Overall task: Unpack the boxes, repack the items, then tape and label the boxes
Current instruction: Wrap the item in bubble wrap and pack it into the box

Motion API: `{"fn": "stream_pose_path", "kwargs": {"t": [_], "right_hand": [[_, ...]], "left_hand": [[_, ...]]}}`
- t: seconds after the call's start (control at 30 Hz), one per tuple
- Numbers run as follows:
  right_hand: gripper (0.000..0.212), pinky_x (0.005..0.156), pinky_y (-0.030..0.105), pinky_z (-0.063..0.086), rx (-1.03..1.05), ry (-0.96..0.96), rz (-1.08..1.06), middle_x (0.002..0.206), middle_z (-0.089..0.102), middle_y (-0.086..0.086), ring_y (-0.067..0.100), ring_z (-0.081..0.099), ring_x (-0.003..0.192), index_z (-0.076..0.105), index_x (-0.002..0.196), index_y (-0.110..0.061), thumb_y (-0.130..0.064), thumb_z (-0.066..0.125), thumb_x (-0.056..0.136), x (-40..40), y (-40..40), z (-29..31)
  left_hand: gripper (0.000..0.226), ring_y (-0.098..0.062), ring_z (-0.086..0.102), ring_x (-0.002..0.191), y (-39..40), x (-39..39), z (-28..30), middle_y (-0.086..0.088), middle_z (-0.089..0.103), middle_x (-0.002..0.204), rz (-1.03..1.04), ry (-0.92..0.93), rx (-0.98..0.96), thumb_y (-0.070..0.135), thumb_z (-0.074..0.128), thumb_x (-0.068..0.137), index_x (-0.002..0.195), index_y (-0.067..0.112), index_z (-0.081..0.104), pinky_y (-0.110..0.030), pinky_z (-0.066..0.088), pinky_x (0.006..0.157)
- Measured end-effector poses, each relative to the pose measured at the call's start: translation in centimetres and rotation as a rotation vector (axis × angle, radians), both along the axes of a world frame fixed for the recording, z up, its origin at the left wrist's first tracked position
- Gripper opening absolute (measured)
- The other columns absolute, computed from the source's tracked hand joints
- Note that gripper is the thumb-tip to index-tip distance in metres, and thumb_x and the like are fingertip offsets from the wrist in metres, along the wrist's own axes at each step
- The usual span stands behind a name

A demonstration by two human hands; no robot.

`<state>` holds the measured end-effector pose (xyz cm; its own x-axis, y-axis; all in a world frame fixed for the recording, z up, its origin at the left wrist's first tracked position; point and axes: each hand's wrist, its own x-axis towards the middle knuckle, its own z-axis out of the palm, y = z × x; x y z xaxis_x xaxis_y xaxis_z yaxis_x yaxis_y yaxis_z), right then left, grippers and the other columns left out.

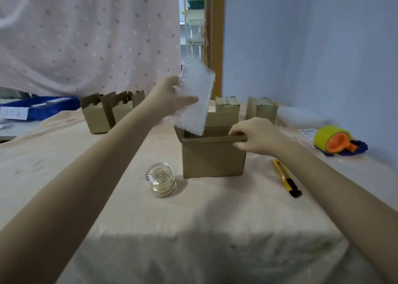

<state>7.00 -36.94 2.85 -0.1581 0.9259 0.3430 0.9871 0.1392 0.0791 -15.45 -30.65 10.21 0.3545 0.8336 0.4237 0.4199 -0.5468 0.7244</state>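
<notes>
From the head camera, the left hand (172,98) was raised at centre frame, thumb and fingers pinching a sheet of bubble wrap (195,102) by its left edge. The sheet hung tilted, its lower corner dipping inside the mouth of the open cardboard box (213,156) just below. Whether it was going in or coming out could not be told.

The right hand (254,136), right of centre, pinched the box's near flap (215,139) between thumb and fingers, holding it down and outward. This probably kept the opening free and steadied the box while the wrap passed through.

A glass jar (161,180) stood on the cloth-covered table (193,230), just left of and in front of the box, apart from it. It was likely the item belonging to this box, parked within easy reach.

A yellow utility knife (285,177) lay right of the box. A tape dispenser (336,140) sat at the right edge with a white label sheet (307,132) beside it, presumably ready for sealing and labelling.

Behind, two open boxes (107,111) stood at upper left, and two taped boxes (245,108) stood beyond the working box. A blue tray (43,109) sat at far left.
</notes>
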Motion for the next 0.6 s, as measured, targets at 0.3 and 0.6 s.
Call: {"fn": "stream_pose_path", "kwargs": {"t": [0.3, 0.6], "right_hand": [[0.031, 0.048, 0.042, 0.049, 0.223, 0.047, 0.149, 0.074, 0.060, -0.001, 0.030, 0.056, 0.059, 0.068, 0.078, -0.021, -0.029, 0.041, 0.067, -0.8, -2.4, -5.8], [0.047, 0.096, 0.037, 0.036, 0.032, 0.264, 0.107, 0.143, 0.049, 0.008, 0.028, 0.036, 0.139, 0.071, 0.089, -0.028, -0.061, 0.041, 0.073, -1.3, -4.3, -5.6]], "left_hand": [[0.052, -0.021, 0.060, 0.095, -0.6, 3.0, -3.8, -0.002, 0.056, 0.107, 0.009, 0.130, 0.046, 0.028, 0.072, 0.083, 0.124, 0.012, 0.045, -0.041, 0.055, 0.079], [0.024, -0.029, 0.052, 0.083, -2.4, 2.3, -7.5, -0.006, 0.050, 0.094, 0.149, 0.455, 0.427, 0.021, 0.060, 0.089, 0.099, 0.009, 0.041, -0.034, 0.034, 0.061]]}}
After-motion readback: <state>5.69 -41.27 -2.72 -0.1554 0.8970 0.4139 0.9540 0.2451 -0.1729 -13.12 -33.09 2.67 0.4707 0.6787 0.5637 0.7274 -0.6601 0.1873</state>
